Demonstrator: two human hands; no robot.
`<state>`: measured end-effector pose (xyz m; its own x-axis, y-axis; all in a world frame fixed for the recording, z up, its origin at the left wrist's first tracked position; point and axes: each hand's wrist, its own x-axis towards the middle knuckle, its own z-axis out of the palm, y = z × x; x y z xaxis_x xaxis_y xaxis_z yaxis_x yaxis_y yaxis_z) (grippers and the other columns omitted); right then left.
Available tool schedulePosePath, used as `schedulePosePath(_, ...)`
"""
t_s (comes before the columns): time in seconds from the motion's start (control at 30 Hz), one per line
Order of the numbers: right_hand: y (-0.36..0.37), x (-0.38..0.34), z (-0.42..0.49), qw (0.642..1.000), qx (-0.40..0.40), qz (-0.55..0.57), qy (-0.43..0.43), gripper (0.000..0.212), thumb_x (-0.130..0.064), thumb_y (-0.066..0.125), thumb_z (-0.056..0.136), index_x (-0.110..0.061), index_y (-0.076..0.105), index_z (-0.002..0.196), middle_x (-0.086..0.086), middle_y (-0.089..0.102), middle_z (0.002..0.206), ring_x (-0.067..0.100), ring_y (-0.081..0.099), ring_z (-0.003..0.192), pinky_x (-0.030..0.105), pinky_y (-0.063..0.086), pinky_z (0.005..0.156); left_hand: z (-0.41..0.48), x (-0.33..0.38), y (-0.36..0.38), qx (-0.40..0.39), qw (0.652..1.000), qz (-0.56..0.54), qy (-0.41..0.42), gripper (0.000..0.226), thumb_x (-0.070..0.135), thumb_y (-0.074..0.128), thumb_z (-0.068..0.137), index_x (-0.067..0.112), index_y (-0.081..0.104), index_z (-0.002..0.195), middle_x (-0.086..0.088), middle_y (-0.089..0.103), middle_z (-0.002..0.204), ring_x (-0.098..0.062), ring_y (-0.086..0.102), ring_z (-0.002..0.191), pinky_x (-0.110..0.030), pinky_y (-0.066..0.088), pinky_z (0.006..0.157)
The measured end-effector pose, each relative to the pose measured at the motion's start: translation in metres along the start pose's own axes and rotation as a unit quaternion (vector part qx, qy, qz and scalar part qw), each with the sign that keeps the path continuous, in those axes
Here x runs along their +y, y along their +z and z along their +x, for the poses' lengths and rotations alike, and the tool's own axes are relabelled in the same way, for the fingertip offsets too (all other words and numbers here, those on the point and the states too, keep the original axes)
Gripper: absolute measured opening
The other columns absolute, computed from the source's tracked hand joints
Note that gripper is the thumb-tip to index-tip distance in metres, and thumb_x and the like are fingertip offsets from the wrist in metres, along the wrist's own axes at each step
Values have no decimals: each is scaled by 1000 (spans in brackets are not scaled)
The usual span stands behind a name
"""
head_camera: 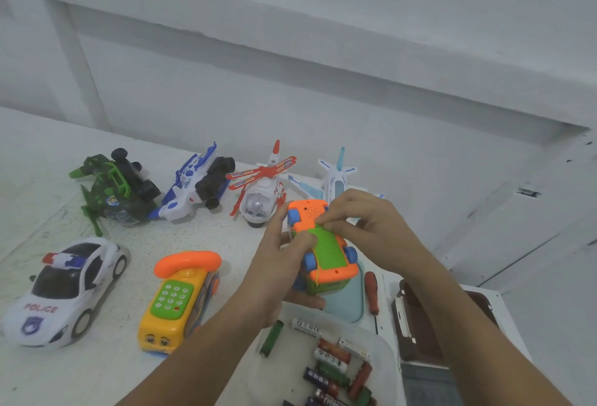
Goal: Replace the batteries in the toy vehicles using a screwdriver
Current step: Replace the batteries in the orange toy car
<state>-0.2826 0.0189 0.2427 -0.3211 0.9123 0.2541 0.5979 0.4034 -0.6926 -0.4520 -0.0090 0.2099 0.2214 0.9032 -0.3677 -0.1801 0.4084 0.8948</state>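
**Orange toy car (336,271) held wheels-up in both hands**

Head view: the toy car, blue-wheeled, is upside down above the near right part of the white table (113,357). The left hand (284,257) grips it from the left and below, fingers curled under the body and thumb lying on the green cover (329,250) of its underside. The right hand (361,221) comes from the right, its curled fingertips pinching the far edge of that cover where it meets the orange base.

A red-handled screwdriver (371,292) lies on the table just right of a pale blue tray (350,302), beneath the held car and untouched. Nearer the camera, a clear plastic tub (386,357) holds loose batteries (332,370).

To the left stand a white police car (68,289) and a yellow telephone bus (174,302). Along the wall sit a green helicopter (113,192) tipped on its side, a blue-and-white vehicle (193,186) also tipped, a red-and-white helicopter (261,195) and a pale airplane (336,176).
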Motion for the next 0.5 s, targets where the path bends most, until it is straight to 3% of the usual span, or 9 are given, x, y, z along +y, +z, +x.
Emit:
schedulePosePath(0.17,2,-1,2,993,12,82,81,23,-3,69,86,-25,76,84,-8,63,89,-1,59,81,11,46,71,2,0,-1,-4,1000,5,-3,57,23,55,98,54,33,140,-2,57,121,-27,70,89,-43,59,52)
schedulePosePath(0.33,2,-2,2,989,5,111,100,23,-3,70,85,-26,76,82,-2,62,90,-2,59,77,19,52,61,3,-2,-1,-3,1000,6,-5,57,21,54,98,54,35,139,-5,58,121,-30,70,92,-45,59,54)
schedulePosePath(0.5,2,2,-1,984,11,145,101,27,-2,70,85,-28,75,80,-5,65,86,4,62,76,21,52,62,3,-3,0,-2,1000,10,-3,55,21,54,98,53,34,139,-2,60,116,-28,71,91,-41,59,53)
